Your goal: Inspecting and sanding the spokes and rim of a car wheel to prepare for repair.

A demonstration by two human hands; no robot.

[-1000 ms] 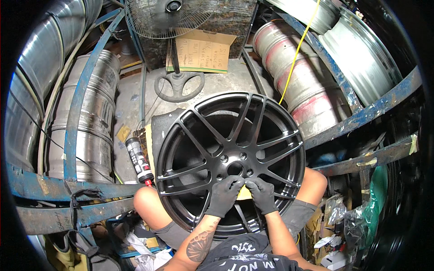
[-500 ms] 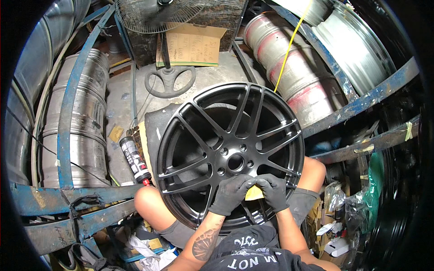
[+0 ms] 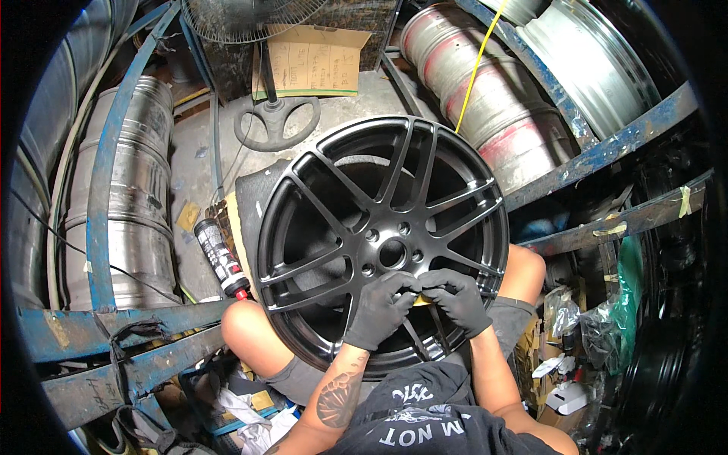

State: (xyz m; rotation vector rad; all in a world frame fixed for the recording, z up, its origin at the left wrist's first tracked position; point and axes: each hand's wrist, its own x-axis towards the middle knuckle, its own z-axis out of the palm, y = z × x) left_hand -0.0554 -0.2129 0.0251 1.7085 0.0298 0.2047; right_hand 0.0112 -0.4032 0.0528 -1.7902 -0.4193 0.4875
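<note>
A black multi-spoke car wheel rim (image 3: 393, 227) lies face up between my knees, tilted slightly toward me. Over its near spokes, just below the hub hole, both gloved hands meet. My left hand (image 3: 383, 306) and my right hand (image 3: 459, 301) wear dark grey gloves, fingers bent and fingertips together. Pinched between them is a small yellow sheet (image 3: 422, 300), which looks like sandpaper; the fingers cover most of it. I cannot tell whether the sheet touches the rim.
Beside my left knee lies a black bottle with a red cap (image 3: 220, 258). A dark pad (image 3: 250, 193) is under the rim. Metal rims (image 3: 121, 189) fill the left rack, with more (image 3: 485, 98) at right. Behind stand a fan (image 3: 254, 15) and cardboard (image 3: 315, 64). Blue frames (image 3: 607, 155) flank me.
The yellow sheet, which stuck out toward me below the fingers, now shows only as a thin strip. Both hands have moved slightly away from my body. The whole view has shifted a little.
</note>
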